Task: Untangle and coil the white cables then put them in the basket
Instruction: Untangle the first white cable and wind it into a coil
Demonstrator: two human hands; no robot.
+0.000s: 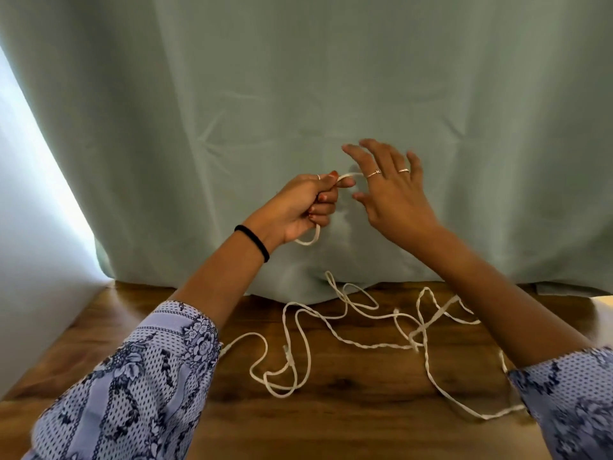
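White cables (348, 330) lie in loose tangled loops across the wooden table (331, 419). My left hand (303, 207) is raised above the table and grips one white cable; a short loop hangs below the fist and an end sticks out past the thumb toward the right. My right hand (391, 190) is raised beside it with fingers spread, its thumb and index finger close to that cable end. Whether it touches the cable is unclear. No basket is in view.
A pale green curtain (331, 94) hangs right behind the table and drapes onto its back edge. A white wall (30, 227) stands at the left. A white object (602, 313) peeks out at the right edge, behind my right arm.
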